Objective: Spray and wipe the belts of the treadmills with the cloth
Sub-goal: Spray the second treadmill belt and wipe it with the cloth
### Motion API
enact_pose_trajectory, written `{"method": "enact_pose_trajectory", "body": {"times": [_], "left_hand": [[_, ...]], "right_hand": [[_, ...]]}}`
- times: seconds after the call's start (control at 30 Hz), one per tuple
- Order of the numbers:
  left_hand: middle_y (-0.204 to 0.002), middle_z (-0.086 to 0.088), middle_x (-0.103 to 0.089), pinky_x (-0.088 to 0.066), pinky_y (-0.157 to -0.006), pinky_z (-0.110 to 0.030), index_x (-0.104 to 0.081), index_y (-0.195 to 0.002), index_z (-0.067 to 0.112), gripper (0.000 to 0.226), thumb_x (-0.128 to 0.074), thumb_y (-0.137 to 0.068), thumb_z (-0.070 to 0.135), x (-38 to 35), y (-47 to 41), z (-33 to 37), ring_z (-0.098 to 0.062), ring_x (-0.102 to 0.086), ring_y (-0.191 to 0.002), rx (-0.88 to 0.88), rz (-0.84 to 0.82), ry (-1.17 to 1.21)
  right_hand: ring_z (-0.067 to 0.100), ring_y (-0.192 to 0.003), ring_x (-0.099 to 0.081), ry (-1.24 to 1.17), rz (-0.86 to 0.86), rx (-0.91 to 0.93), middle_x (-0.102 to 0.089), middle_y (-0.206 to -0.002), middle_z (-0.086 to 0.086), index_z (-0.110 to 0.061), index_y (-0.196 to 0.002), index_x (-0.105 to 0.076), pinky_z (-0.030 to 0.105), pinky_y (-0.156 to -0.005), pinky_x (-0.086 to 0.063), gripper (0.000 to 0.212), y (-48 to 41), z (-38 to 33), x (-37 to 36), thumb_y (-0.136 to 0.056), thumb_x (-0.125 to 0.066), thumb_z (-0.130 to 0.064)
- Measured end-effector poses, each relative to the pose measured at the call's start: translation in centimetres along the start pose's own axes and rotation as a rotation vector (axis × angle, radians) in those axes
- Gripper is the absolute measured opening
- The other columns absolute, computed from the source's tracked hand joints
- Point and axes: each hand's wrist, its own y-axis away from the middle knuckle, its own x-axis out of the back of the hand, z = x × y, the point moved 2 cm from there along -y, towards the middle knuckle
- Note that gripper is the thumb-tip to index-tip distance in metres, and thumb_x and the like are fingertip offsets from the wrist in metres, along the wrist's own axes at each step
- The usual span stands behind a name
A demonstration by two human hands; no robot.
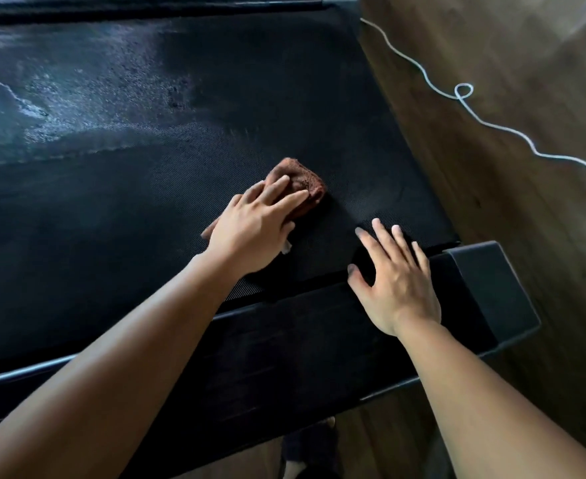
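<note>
With my right hand braced on the side rail, fingers spread flat, and my left hand pressing the brown cloth with straight fingers onto the treadmill belt just beyond, I worry the belt could slide under my weight, leaving the far wet patch unwiped.

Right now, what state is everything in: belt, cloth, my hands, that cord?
Belt: wet with spray at the far left, looks dry on the right.
Cloth: bunched, lying on the belt.
Left hand: flat, pressing the cloth.
Right hand: open, resting on the side rail.
Cord: loose on the floor, one loop.
</note>
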Motion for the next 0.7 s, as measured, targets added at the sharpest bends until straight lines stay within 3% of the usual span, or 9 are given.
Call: {"method": "enact_pose_trajectory", "body": {"times": [0.37,0.57,0.7], "left_hand": [[-0.151,0.000,-0.045,-0.041,-0.103,-0.054,-0.048,-0.144,0.032,0.050,-0.060,-0.096,0.025,1.0,0.3,-0.3,-0.038,-0.050,-0.118,-0.125,0.085,0.023],[-0.150,-0.002,-0.049,-0.039,-0.109,-0.047,-0.052,-0.143,0.029,0.052,-0.065,-0.094,0.021,2.1,0.9,-1.7,-0.035,-0.053,-0.122,-0.145,0.134,0.096],[-0.152,0.001,-0.048,-0.036,-0.110,-0.043,-0.052,-0.145,0.030,0.053,-0.066,-0.095,0.021,3.5,2.7,-3.1,-0.033,-0.050,-0.126,-0.108,0.165,0.121]], "right_hand": [[0.017,-0.153,-0.008,-0.022,0.016,-0.007,-0.013,-0.165,-0.009,-0.038,-0.153,-0.026,0.044,-0.124,-0.007,0.063,0.2,0.1,-0.1,-0.094,-0.034,-0.058],[0.019,-0.152,-0.011,-0.023,0.044,-0.006,-0.017,-0.165,-0.005,-0.033,-0.153,-0.030,0.043,-0.123,-0.010,0.063,0.5,-0.4,0.1,-0.095,-0.034,-0.056],[0.025,-0.149,-0.025,-0.073,0.106,-0.001,-0.034,-0.159,0.003,-0.023,-0.147,-0.045,0.045,-0.120,-0.022,0.052,0.9,-0.7,0.0,-0.099,-0.047,-0.045]]}}
